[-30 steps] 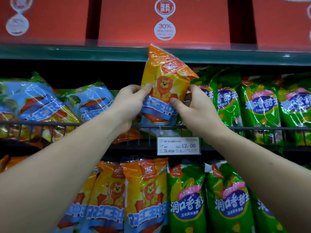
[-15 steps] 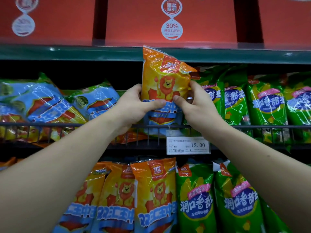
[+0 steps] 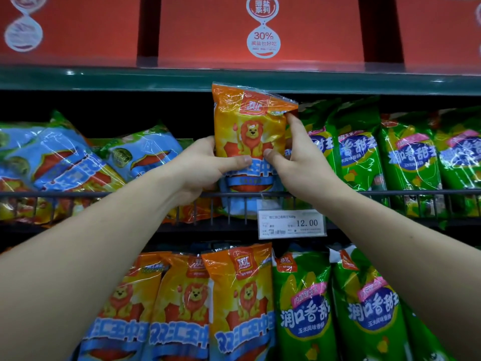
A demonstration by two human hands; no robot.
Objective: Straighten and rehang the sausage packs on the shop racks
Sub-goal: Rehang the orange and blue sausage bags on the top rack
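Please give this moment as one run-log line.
phase: straighten | left hand: grips orange lion pack | right hand: pinches its right side | pack: upright, behind rack rail

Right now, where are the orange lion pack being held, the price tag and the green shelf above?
orange lion pack (image 3: 252,131), head view, on the lion's face
price tag (image 3: 291,224), head view, middle of the white label
green shelf (image 3: 104,79), head view, its front edge

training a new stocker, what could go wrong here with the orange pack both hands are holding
Released, the orange lion pack could topple left: nothing upright stands there, only slumped blue packs. The right hand, reaching its crumpled top corner, might crease it further or knock the green packs askew.
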